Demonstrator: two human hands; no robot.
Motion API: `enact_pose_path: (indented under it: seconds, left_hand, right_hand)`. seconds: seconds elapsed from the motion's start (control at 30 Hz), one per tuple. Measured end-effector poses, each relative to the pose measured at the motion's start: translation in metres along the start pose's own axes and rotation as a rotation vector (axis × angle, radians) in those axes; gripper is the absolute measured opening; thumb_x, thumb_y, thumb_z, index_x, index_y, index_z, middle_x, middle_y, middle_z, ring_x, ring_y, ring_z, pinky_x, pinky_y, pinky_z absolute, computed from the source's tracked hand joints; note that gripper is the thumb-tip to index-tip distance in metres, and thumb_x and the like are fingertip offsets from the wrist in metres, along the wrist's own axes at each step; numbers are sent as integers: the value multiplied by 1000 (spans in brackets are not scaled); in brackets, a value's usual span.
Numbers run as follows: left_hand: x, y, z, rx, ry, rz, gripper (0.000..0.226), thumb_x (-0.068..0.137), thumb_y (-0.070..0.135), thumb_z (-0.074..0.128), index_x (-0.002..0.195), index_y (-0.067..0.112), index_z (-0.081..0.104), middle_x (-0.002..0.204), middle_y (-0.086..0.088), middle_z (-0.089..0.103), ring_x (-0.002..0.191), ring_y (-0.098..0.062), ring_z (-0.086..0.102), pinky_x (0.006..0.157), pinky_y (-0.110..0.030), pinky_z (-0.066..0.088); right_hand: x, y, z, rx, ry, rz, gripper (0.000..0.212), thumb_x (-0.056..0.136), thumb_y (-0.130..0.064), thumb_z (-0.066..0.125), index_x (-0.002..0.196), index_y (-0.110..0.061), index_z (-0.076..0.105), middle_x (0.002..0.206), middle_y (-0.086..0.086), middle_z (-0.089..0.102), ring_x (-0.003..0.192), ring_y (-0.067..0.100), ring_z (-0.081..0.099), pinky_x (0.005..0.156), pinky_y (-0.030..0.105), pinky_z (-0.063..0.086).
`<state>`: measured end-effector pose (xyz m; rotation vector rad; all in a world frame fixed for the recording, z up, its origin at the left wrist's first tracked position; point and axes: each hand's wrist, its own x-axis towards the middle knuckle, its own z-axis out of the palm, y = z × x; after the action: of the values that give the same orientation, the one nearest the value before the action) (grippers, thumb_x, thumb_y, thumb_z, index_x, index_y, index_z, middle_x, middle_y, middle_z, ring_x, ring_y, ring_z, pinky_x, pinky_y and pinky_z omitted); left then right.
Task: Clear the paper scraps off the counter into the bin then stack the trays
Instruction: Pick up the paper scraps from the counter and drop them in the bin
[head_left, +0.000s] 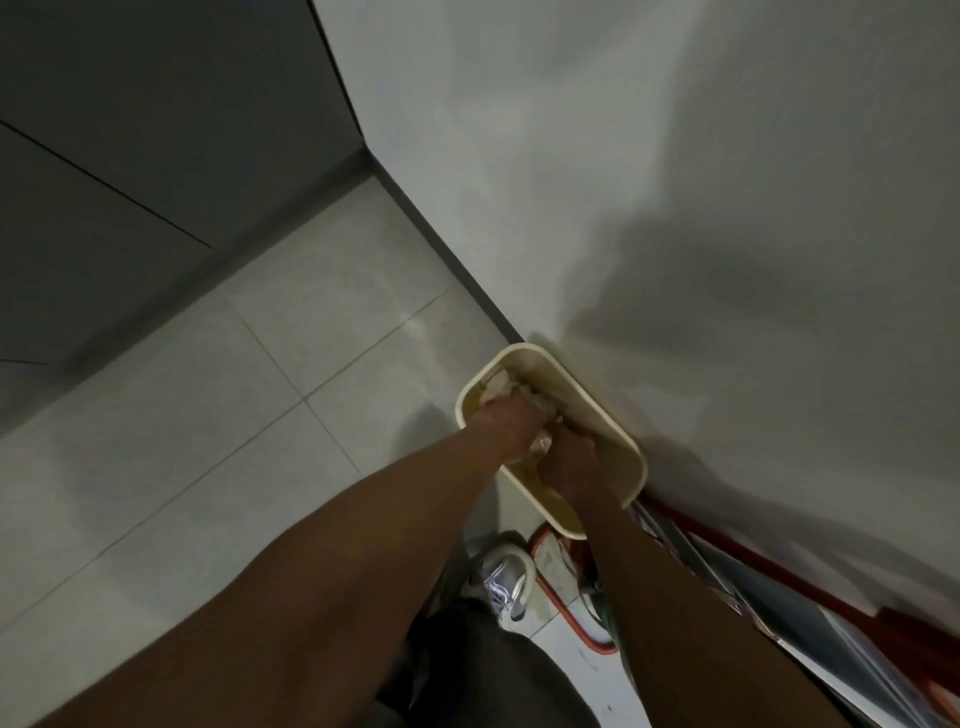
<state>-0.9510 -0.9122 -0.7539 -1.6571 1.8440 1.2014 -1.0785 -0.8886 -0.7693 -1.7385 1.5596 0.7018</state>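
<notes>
A cream rectangular bin (602, 397) stands on the tiled floor against a white wall. Both of my arms reach down into it. My left hand (511, 418) and my right hand (569, 460) are side by side inside the bin, fingers curled around crumpled white paper scraps (540, 441) that bulge between them. More white paper (496, 387) lies deeper in the bin beyond my left hand. The counter and the trays are out of view.
Pale floor tiles (270, 415) spread to the left, with grey cabinet fronts (130, 156) beyond. A red-framed object (561, 597) and metal poles (727, 582) lean along the wall at the lower right. My white shoe (506, 582) is just below the bin.
</notes>
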Motion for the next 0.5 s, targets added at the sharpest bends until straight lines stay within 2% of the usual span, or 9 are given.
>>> enact_pose_path:
  seconds: [0.1, 0.2, 0.3, 0.4, 0.5]
  left_hand:
    - [-53, 14, -34, -9, 0, 55, 44, 106, 24, 48, 146, 7, 49, 150, -15, 48, 136, -34, 50, 112, -45, 42]
    - [-113, 22, -76, -32, 79, 31, 35, 101, 24, 52, 135, 19, 59, 136, -7, 60, 126, -28, 60, 97, -37, 53]
    - [-195, 28, -130, -135, 164, -29, 44, 100, 18, 50, 142, 29, 53, 138, -5, 59, 118, -29, 63, 88, -38, 52]
    - [-296, 27, -190, -207, 266, -59, 39, 100, 20, 50, 136, 34, 55, 131, -4, 63, 110, -29, 65, 87, -40, 55]
    - [-397, 14, -243, -249, 371, -92, 39, 101, 20, 47, 138, 32, 52, 134, -4, 63, 117, -31, 62, 93, -45, 54]
  right_hand:
    - [-38, -8, -33, -47, 4, 1, 43, 104, -26, 55, 145, -14, 54, 143, 8, 62, 133, 28, 59, 106, 37, 45]
    - [-98, -26, -80, -40, 62, -7, 42, 107, -20, 49, 148, -12, 52, 147, 10, 59, 134, 28, 58, 106, 35, 44]
    - [-160, -49, -128, -27, 114, -42, 43, 108, -23, 45, 150, -16, 49, 153, 4, 55, 134, 25, 58, 105, 33, 45]
    - [-233, -83, -175, 216, 245, -62, 36, 100, -19, 57, 135, -19, 63, 129, 7, 72, 114, 31, 69, 98, 37, 50]
    - [-313, -127, -226, 370, 335, -126, 32, 96, -18, 64, 127, -23, 70, 119, 7, 76, 108, 34, 70, 95, 39, 51]
